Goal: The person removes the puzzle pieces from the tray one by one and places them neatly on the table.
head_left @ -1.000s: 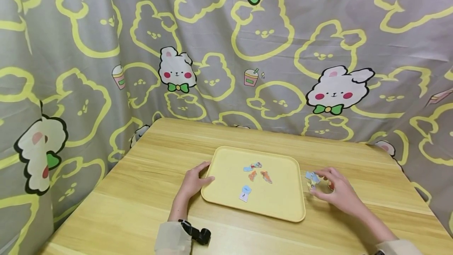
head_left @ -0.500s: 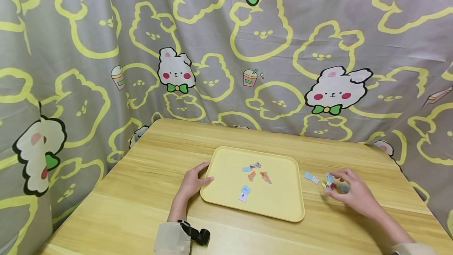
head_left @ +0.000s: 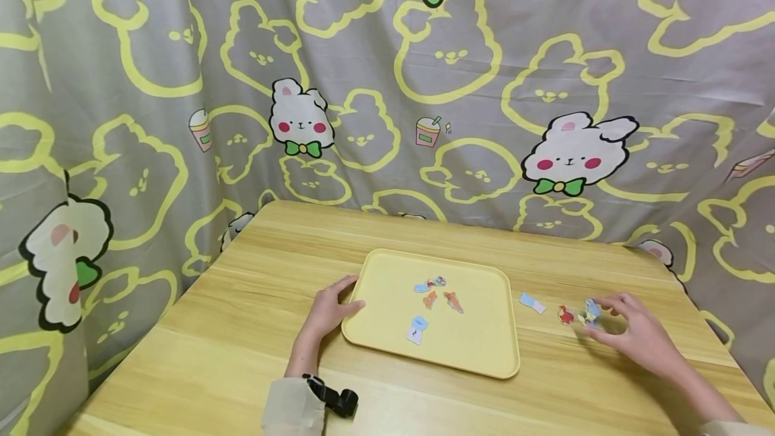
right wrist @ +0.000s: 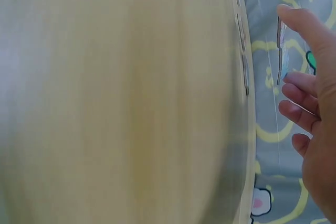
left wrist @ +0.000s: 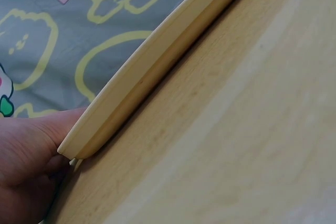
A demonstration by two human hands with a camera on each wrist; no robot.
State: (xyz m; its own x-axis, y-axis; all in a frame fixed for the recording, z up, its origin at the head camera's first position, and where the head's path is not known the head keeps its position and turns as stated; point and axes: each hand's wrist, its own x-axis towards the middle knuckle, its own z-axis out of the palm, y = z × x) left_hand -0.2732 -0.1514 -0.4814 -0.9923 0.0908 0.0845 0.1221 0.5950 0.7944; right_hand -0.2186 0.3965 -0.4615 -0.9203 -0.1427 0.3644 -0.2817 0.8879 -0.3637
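Right hand (head_left: pixel 638 336): thumb and forefinger parted by the span of one blue-and-yellow cut-out (head_left: pixel 593 308), pinched at opposite edges and held just above the desk (head_left: pixel 242 308); the other fingers bent loosely, touching nothing in the wrist view. Left hand (head_left: pixel 325 309): gripped the left rim of the yellow tray (head_left: pixel 469 338), thumb over the edge, the rest outside it and partly hidden. Held cut-out showed only edge-on from the right wrist, its picture too small to read; right forearm cut off by the frame. Counts: one tray, flat on the desk. Beside its right side, two pieces plain from the head, a blue-and-white strip (head_left: pixel 533 302) and a red piece (head_left: pixel 565 315); right wrist showed three thin edges on the desk, the third perhaps under the held cut-out. In the tray, two orange pieces (head_left: pixel 453 301), a multicoloured cluster (head_left: pixel 433 283) and a blue-and-pale pair (head_left: pixel 417 330); could not tell whether those last were joined or overlapping.
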